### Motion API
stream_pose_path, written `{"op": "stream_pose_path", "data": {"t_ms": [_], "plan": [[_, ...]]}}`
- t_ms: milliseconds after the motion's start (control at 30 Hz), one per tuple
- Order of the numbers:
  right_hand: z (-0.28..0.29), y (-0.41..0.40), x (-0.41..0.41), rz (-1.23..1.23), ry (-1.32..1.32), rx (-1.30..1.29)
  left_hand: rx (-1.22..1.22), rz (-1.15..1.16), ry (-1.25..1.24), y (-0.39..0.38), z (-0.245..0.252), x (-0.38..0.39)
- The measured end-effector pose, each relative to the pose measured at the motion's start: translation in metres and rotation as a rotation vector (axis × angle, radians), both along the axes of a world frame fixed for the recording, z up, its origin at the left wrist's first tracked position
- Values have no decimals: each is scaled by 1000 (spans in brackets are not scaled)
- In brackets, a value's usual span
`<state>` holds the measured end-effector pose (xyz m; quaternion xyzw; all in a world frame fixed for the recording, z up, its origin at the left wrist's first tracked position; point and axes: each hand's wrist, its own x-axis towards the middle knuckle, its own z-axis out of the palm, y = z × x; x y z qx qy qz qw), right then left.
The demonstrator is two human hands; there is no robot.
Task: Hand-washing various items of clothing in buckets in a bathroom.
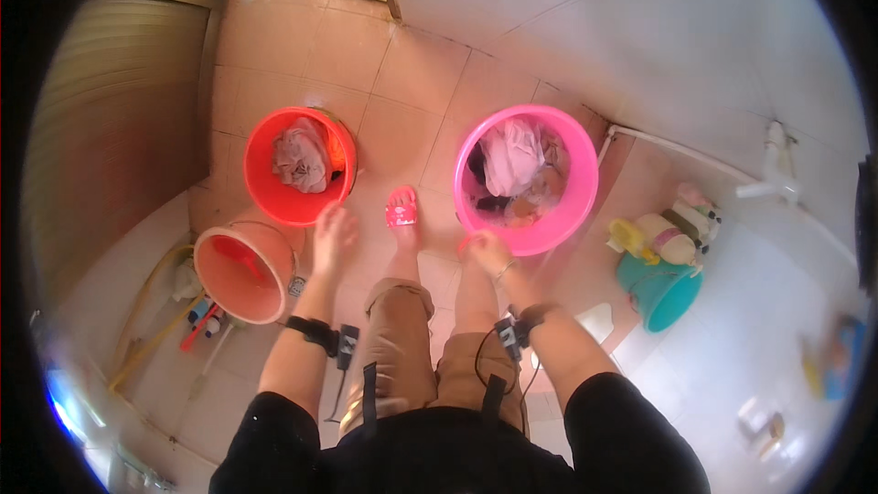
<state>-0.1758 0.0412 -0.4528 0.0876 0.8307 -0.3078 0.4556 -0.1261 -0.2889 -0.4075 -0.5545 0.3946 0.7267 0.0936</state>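
Note:
My left hand (334, 237) is blurred beside the near rim of a red plastic bucket (264, 195), its fingers loosely bent and nothing visible in them. Inside that bucket lies a bunched greyish-mauve cloth (302, 156), with an orange item (335, 152) beside it. At the near left edge of a pink plastic tub (542, 241) is my right hand (485, 252), fingers curled; whether it grips anything is hidden. The tub holds sudsy water, a wet pale pink garment (511, 158) and darker cloths (492, 203).
A peach bucket (206, 288) with a red dipper (241, 255) stands at left, near a yellow hose (127, 329). To the right are a teal bucket (658, 291), several bottles (665, 238) and a wall tap (772, 178). A door (130, 82) is at upper left.

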Motion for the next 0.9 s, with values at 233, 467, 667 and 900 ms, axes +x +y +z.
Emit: {"op": "stream_pose_path", "data": {"t_ms": [233,467,667,900], "plan": [[-105,36,-128,494,366,199,48,-72,-67,132,-40,34],[-207,32,-144,611,-23,440,225,-245,-69,188,-67,51],[-248,87,-108,371,-289,268,154,-365,64,220,-77,28],[-36,107,-81,-946,-200,-545,0,-677,330,236,-57,-65]]}}
